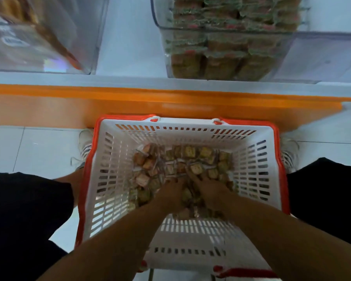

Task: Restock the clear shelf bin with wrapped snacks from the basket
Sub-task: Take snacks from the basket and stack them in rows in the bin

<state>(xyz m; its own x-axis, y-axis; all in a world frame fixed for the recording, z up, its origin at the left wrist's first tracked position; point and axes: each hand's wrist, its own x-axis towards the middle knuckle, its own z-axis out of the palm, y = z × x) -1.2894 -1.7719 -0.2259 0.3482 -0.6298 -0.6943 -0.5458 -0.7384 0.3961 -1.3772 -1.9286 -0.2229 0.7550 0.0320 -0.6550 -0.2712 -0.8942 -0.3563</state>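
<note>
We see both hands down in the white basket (251, 136), centre of frame. The left hand (170, 191) and right hand (213, 189) lie side by side on the wrapped snacks (190, 155), fingers buried in the pile; grip we cannot tell. The clear shelf bin (162, 47), upper right, is approx. full of stacked packs.

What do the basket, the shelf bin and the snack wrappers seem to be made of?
The basket looks like hard white plastic with a matte finish: its walls are moulded with rows of slots, and it has a red rim. The shelf bin seems to be clear rigid plastic, since the stacked packs show through its glossy walls. The snack wrappers appear to be thin shiny film, though blur leaves this uncertain.
</note>
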